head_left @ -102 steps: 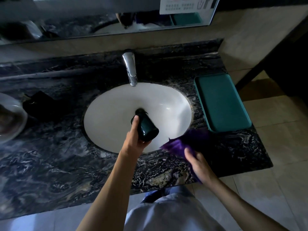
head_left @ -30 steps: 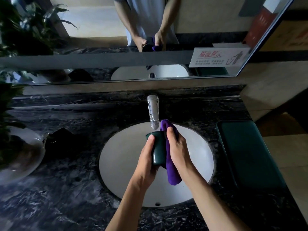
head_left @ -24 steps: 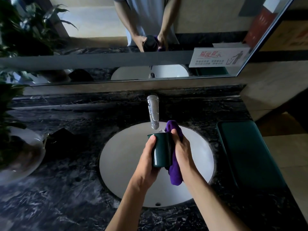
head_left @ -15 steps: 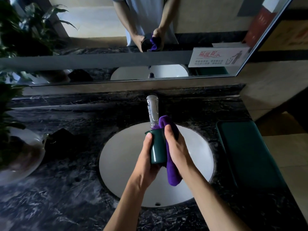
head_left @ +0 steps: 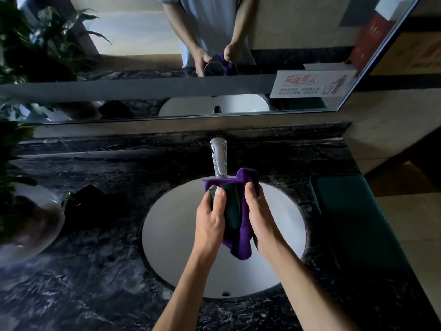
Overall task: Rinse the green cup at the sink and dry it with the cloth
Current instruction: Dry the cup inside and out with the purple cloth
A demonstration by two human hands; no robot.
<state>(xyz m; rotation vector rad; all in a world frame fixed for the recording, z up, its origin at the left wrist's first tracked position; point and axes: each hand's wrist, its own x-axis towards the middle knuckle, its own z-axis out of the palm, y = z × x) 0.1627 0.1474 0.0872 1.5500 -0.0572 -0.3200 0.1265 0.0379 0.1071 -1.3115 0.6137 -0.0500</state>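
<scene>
A dark marble tabletop (head_left: 90,271) with pale veining fills the lower part of the view, with a long wall mirror (head_left: 167,56) above its back edge. Set into the tabletop is an oval white ceramic sink (head_left: 171,230), and a polished chrome faucet (head_left: 219,161) rises behind it and reaches over the back rim. To the right of the sink a dark green rectangular tray (head_left: 358,223) lies flat on the tabletop. At the far left stands a leafy green plant (head_left: 28,51), with a round pale dish (head_left: 35,225) beneath it and a small black angular object (head_left: 90,204) just beside the dish.

Over the middle of the sink both bare forearms reach in from the bottom edge. The left hand (head_left: 211,220) is wrapped around the side of the dark green cylindrical cup (head_left: 232,206), thumb laid along its near wall, holding it roughly upright just below the faucet's spout. The purple cloth (head_left: 241,242) is draped around the cup's right side and across its mouth, one corner standing up behind the rim and a loose fold hanging down below the base. The right hand (head_left: 259,218) is closed on the cloth, pressing it against the cup, thumb along the cup's right wall. The mirror shows both hands, the cup and the cloth from the front.
</scene>
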